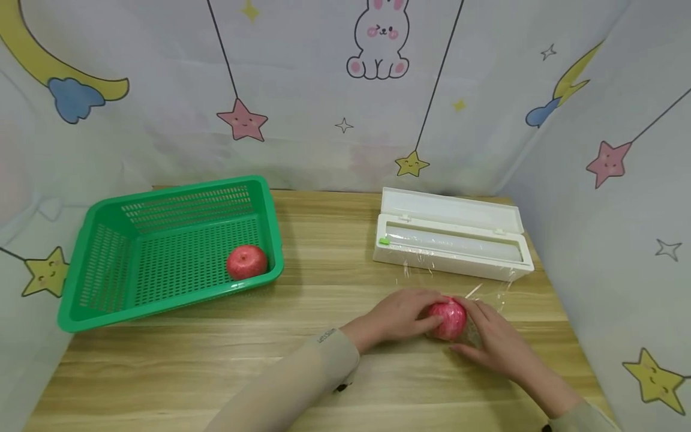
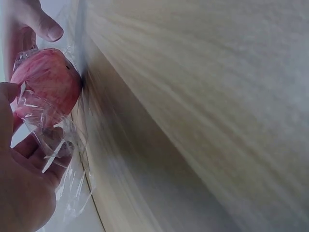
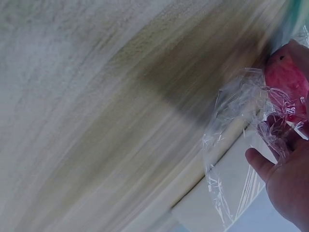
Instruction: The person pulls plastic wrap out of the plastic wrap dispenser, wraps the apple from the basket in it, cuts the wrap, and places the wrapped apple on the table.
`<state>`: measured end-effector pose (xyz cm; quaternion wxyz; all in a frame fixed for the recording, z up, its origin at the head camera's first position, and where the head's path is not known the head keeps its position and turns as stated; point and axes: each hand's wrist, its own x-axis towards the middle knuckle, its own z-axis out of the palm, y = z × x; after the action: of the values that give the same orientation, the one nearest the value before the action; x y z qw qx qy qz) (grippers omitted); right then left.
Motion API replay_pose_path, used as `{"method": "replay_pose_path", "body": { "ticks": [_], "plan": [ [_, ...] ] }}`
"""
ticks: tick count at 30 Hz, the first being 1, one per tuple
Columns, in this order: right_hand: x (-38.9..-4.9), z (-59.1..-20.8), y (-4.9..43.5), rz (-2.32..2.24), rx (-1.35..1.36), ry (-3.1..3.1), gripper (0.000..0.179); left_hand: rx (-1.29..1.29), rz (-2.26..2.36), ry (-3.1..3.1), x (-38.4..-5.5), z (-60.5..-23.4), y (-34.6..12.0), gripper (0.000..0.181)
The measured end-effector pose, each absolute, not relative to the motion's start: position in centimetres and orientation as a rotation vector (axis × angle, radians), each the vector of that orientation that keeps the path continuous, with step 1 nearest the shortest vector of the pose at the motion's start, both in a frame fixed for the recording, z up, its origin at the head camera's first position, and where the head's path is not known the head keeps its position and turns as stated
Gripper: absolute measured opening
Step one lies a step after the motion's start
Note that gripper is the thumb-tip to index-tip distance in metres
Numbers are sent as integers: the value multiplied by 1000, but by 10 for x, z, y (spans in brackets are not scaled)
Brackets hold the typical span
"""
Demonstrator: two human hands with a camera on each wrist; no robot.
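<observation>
A pinkish-red apple (image 1: 448,318) sits on the table, partly wrapped in clear plastic film (image 3: 231,104). My left hand (image 1: 402,315) holds its left side, thumb and fingers curled about it. From the other side my right hand (image 1: 493,339) has its fingers curled against the apple, while its thumb stands apart from the fruit. In the left wrist view, loose film (image 2: 67,140) bunches beside the left fingers. Film also gathers around the right fingers in the right wrist view. The fingertips on the far side are partly hidden.
Behind the hands lies a white wrap dispenser (image 1: 453,264), its lid raised, with a film roll inside and a green slider. A green basket (image 1: 162,306) at the left contains another red apple (image 1: 246,262). Printed cloth walls (image 1: 324,150) border the wooden table (image 1: 324,264).
</observation>
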<state>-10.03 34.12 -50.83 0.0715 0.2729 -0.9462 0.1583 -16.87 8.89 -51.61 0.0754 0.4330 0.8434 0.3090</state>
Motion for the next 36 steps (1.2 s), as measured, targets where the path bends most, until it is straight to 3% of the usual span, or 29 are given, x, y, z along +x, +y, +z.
{"method": "replay_pose_path", "body": {
  "ticks": [15,21,29,36],
  "plan": [
    [-117,-508,343,472,819,-2824,87,1276,733,2790,-166,-510,88,54],
    [-120,-507,344,431,821,-2809,84,1445,605,2771,-163,-508,91,72],
    [-120,-507,343,432,803,-2838,85,1330,652,2707,-159,-508,97,92],
    [-121,-505,346,462,785,-2869,108,1295,684,2720,-162,-510,103,84]
  ]
}}
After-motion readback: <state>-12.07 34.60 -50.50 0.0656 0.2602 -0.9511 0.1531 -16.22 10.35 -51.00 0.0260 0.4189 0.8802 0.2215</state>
